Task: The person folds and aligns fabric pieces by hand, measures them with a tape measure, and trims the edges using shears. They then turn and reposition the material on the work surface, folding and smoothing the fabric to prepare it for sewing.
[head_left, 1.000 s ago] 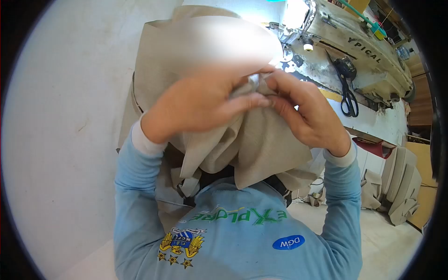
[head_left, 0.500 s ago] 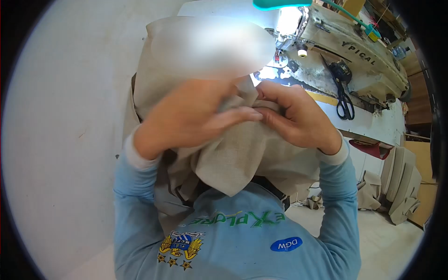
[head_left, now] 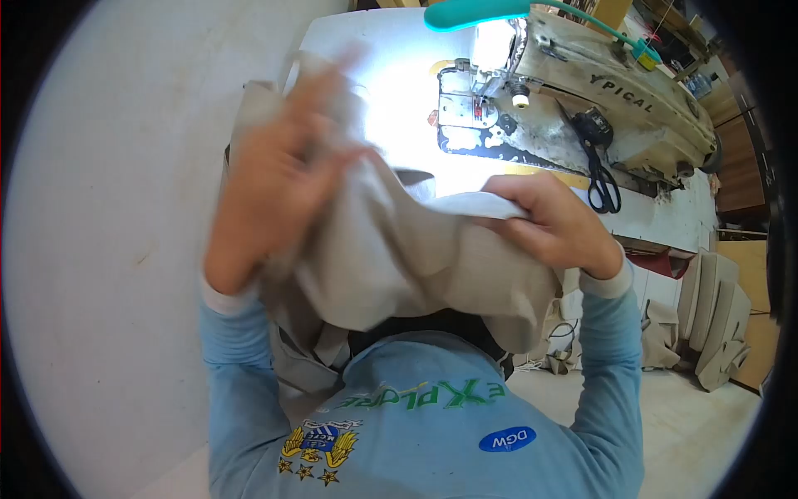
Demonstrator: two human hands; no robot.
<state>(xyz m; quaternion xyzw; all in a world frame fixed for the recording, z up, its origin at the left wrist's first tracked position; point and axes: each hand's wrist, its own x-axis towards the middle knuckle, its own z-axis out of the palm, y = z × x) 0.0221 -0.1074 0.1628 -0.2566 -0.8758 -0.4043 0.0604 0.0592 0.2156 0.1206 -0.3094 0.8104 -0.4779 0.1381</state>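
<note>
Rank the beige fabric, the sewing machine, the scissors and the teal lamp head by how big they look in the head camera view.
1. beige fabric, though it is nearest the camera
2. sewing machine
3. scissors and teal lamp head look about alike, so I cannot rank them

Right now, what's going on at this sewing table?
A person in a light blue shirt is handling a piece of beige fabric held up over the white table, in front of a sewing machine. The right hand grips one edge of the fabric. The left hand is on the other side of it, too blurred to read its grip. Black scissors lie on the machine's bed.
</note>
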